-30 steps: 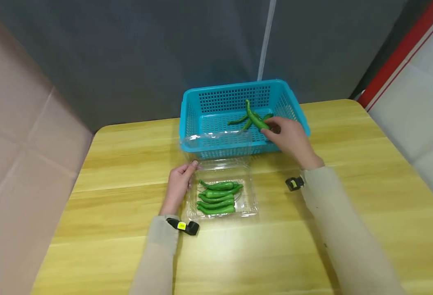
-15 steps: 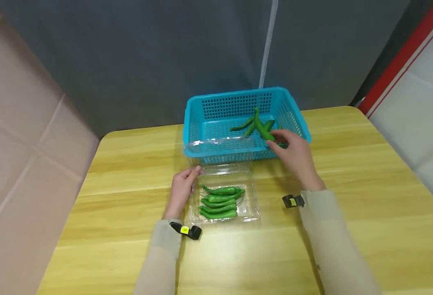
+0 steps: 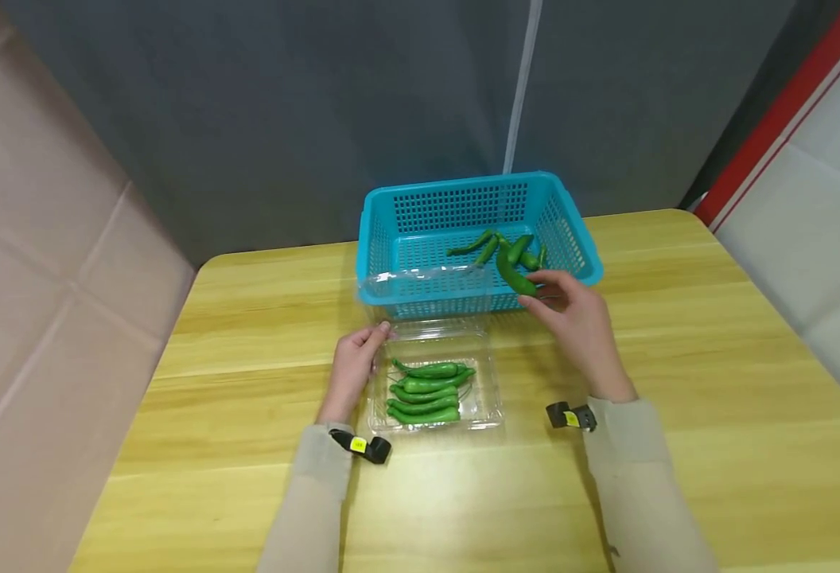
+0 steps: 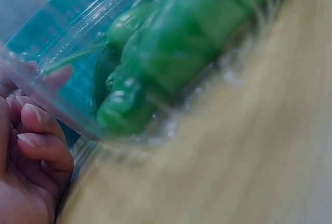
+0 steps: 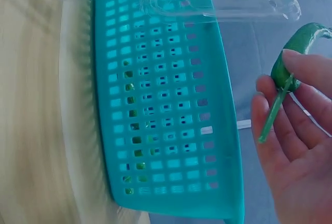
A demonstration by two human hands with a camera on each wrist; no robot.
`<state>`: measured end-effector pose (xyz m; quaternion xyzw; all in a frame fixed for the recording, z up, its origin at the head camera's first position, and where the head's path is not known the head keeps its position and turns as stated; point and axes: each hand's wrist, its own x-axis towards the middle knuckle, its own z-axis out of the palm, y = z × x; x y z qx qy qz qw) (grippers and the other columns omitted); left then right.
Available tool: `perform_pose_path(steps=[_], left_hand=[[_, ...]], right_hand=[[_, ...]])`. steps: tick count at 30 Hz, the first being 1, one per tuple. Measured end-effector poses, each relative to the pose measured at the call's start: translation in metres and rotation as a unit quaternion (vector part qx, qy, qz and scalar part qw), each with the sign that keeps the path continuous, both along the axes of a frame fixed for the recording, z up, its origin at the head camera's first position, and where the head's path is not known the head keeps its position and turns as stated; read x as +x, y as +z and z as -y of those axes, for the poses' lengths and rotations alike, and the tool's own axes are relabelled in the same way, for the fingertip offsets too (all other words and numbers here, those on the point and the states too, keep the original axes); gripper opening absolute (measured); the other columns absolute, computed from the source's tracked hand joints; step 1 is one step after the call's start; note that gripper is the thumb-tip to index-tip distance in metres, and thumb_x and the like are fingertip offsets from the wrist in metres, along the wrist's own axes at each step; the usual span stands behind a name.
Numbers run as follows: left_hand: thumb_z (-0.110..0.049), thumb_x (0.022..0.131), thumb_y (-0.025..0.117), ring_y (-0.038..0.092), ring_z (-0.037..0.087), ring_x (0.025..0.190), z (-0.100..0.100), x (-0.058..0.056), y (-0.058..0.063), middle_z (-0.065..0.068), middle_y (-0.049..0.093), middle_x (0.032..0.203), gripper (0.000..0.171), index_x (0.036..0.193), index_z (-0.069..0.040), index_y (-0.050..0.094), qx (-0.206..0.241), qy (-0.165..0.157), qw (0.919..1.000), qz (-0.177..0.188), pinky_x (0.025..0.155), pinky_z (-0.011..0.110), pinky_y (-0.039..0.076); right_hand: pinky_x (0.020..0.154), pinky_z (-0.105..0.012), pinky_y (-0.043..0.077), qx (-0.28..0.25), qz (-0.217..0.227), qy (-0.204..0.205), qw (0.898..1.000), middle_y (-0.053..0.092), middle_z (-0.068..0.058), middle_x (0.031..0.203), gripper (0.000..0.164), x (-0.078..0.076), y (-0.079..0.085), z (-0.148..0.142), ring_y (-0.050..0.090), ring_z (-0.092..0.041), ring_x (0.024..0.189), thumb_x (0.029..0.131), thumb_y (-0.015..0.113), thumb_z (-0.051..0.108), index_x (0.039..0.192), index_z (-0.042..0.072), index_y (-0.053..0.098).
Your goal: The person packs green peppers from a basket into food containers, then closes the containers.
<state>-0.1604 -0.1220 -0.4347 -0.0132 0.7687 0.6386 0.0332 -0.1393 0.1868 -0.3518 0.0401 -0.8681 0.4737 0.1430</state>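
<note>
My right hand (image 3: pixel 579 326) pinches a green chili pepper (image 3: pixel 513 274) by its stem end, above the near rim of the blue basket (image 3: pixel 452 189). In the right wrist view the held pepper (image 5: pixel 294 47) curves up from my thumb and fingers, its stem pointing down. My left hand (image 3: pixel 351 362) grips the left edge of a clear plastic clamshell box (image 3: pixel 490 374) near its hinge. Several green peppers (image 3: pixel 427 386) lie side by side in the box's base. Its raised lid (image 3: pixel 420 288) leans against the basket. In the left wrist view, curled fingers (image 4: pixel 46 146) show beside the box wall.
More green peppers (image 3: pixel 488 247) lie on the basket's floor, towards its right half. The basket stands at the back of the wooden table (image 3: pixel 248 318), before a dark grey curtain (image 3: pixel 284 119). Pale walls rise left and right.
My right hand has drawn back towards me with the pepper, from over the basket's inside to its near rim. The left hand keeps its grip on the box. The head view has shifted slightly.
</note>
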Motion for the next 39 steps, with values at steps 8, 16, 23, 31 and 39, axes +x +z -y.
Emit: perform_pose_path(steps=[8, 16, 23, 31, 39], left_hand=[[-0.039, 0.087, 0.056, 0.035, 0.008, 0.038, -0.006, 0.010, 0.015, 0.006, 0.046, 0.051, 0.038, 0.091, -0.004, 0.067, 0.001, 0.001, 1.0000, -0.003, 0.033, 0.022, 0.029], [-0.056, 0.079, 0.056, 0.034, 0.010, 0.037, 0.002, -0.003, -0.015, 0.002, 0.043, 0.048, 0.046, 0.088, -0.013, 0.069, -0.007, 0.007, 0.9999, -0.013, 0.031, 0.024, 0.029], [-0.054, 0.080, 0.056, 0.035, 0.008, 0.038, 0.004, -0.004, -0.015, 0.009, 0.059, 0.066, 0.047, 0.088, -0.010, 0.068, 0.003, 0.002, 1.0000, -0.009, 0.031, 0.023, 0.030], [-0.055, 0.079, 0.056, 0.036, 0.009, 0.039, 0.004, -0.004, -0.015, 0.009, 0.062, 0.074, 0.047, 0.088, -0.011, 0.068, -0.009, 0.004, 0.9999, -0.005, 0.032, 0.024, 0.031], [-0.057, 0.078, 0.056, 0.034, 0.010, 0.038, 0.001, -0.004, -0.013, 0.004, 0.048, 0.054, 0.046, 0.086, -0.014, 0.069, -0.010, 0.015, 0.9998, -0.004, 0.032, 0.025, 0.030]], right_hand=[[0.074, -0.025, 0.049, 0.003, -0.022, 0.026, 0.999, 0.060, 0.000, 0.099, 0.036, 0.003, 0.001, 0.006, 0.058, -0.012, 0.086, 0.079, 0.068, 0.029, 0.110, 0.012, 0.058], [0.073, -0.021, 0.048, 0.004, -0.041, 0.049, 0.998, 0.059, 0.004, 0.101, 0.035, 0.002, 0.000, 0.008, 0.058, -0.011, 0.086, 0.078, 0.069, 0.028, 0.108, 0.014, 0.059], [0.073, -0.023, 0.049, -0.001, -0.086, 0.101, 0.991, 0.057, 0.003, 0.101, 0.030, 0.001, 0.002, 0.012, 0.056, -0.013, 0.087, 0.077, 0.070, 0.017, 0.105, 0.011, 0.060], [0.073, -0.023, 0.049, 0.014, -0.118, 0.167, 0.979, 0.057, 0.001, 0.102, 0.029, 0.002, -0.001, 0.019, 0.056, -0.011, 0.083, 0.074, 0.072, 0.006, 0.101, 0.008, 0.061], [0.073, -0.024, 0.049, 0.101, -0.107, 0.199, 0.969, 0.059, 0.005, 0.101, 0.028, 0.005, 0.000, 0.023, 0.057, -0.007, 0.082, 0.077, 0.071, 0.018, 0.104, 0.014, 0.063]])
